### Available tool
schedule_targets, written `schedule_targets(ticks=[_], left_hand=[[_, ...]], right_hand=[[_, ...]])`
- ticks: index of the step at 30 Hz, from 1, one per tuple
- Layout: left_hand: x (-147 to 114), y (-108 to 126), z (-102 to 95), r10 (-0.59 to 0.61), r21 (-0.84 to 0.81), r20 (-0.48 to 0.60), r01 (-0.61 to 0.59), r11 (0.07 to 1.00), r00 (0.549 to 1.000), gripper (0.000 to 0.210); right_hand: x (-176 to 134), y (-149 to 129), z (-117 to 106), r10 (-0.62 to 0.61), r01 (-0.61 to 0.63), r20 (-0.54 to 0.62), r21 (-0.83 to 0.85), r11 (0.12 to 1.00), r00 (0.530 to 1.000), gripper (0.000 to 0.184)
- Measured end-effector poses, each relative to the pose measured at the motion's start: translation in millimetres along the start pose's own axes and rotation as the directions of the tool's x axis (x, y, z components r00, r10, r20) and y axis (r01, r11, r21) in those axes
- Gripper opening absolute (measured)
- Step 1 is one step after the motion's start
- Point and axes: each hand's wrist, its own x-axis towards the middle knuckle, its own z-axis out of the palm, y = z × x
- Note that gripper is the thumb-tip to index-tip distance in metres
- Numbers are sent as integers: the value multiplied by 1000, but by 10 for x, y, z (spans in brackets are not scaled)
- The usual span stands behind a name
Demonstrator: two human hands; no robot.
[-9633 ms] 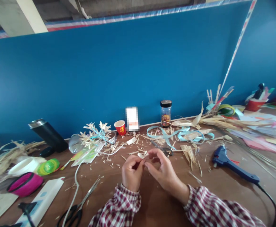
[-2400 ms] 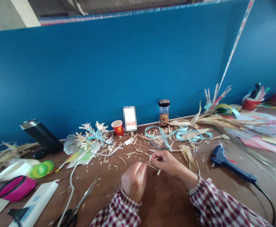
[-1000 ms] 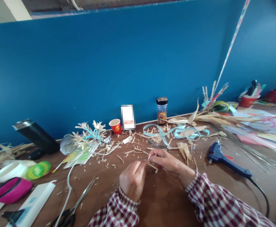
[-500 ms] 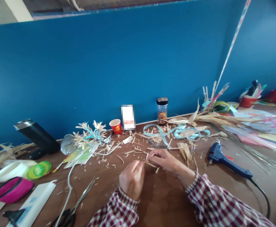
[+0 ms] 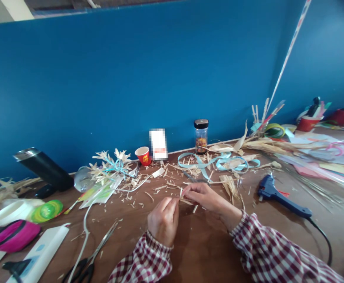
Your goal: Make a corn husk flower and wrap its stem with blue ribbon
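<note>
My left hand [image 5: 164, 218] is closed in a pinch, its fingertips meeting those of my right hand [image 5: 203, 196] over the middle of the table. Between them is a small pale strip of corn husk [image 5: 181, 192], mostly hidden by the fingers. The right fingers are also pinched together on it. Husk scraps [image 5: 168, 184] lie scattered just beyond the hands. A bundle of dried husk [image 5: 229, 186] rests to the right of my right hand. Scissors [image 5: 99, 247] with black handles lie left of my left hand.
A blue hot glue gun [image 5: 280, 196] lies at right with its cord. Husk flowers [image 5: 111, 165], a red paper cup [image 5: 143, 156], a jar [image 5: 201, 137] and light blue ribbon [image 5: 201, 165] stand or lie toward the blue partition [image 5: 172, 70]. A black flask [image 5: 43, 169] leans at left.
Both hands stay together at nearly the same spot. The right fingers have shifted slightly left and up over the strip, and the whole view has moved a little.
</note>
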Motion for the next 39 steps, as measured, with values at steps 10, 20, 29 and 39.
schedule_targets(ticks=[10,20,29,39], left_hand=[[14,24,-33,135,104,7,-135,985,991,20],[-4,19,-25,112,113,10,-112,987,994,18],[0,14,-16,101,72,13,-101,992,995,18],[27,46,9,-59,-334,-87,27,942,994,18]], right_hand=[[-1,-25,-2,51,-52,-21,-25,998,998,9],[4,17,-11,54,-54,0,-11,998,999,9],[-11,-45,-27,123,-123,27,-10,992,992,7],[-17,85,12,140,-242,226,532,811,964,9]])
